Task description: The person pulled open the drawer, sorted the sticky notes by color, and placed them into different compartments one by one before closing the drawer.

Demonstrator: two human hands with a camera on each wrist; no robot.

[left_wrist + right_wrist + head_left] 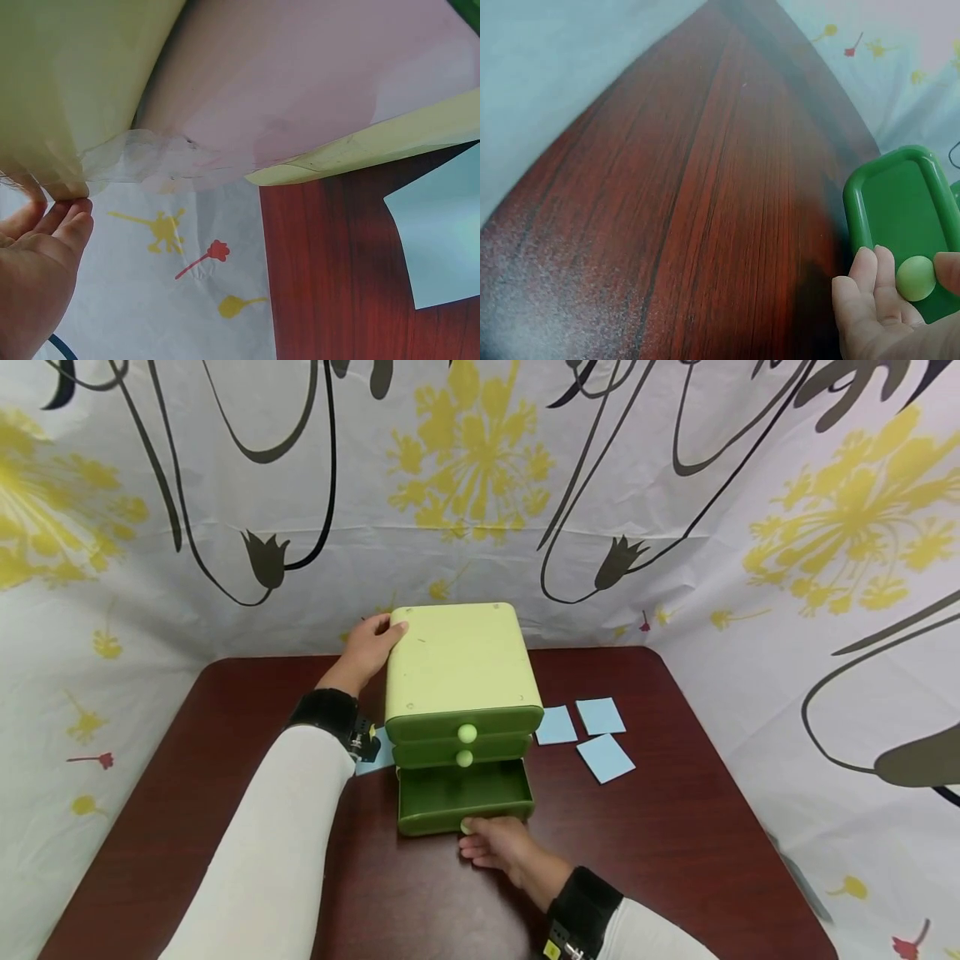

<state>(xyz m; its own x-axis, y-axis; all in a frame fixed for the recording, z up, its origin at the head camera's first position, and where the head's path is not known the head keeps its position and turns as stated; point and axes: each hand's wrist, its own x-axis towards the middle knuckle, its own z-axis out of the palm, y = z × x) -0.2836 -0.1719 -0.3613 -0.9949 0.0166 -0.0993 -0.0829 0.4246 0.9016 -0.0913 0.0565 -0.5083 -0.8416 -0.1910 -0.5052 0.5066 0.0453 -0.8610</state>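
A small drawer cabinet (461,660) with a pale yellow-green top and green drawers stands on the table. Its bottom drawer (465,787) is pulled out, and the part of its inside that shows holds nothing. The two upper drawers look pushed in, each with a round light-green knob. At the cabinet's back left corner, my left hand (367,647) grips the edge, thumb on top. The left wrist view shows the fingers (71,221) bent against that edge. My right hand (498,847) pinches the bottom drawer's knob (916,278) between thumb and fingers.
Three light-blue paper squares (606,758) lie right of the cabinet. Another blue paper (377,756) lies to its left, partly hidden by the left wrist. A patterned white sheet (480,560) hangs around the dark red-brown table (675,843).
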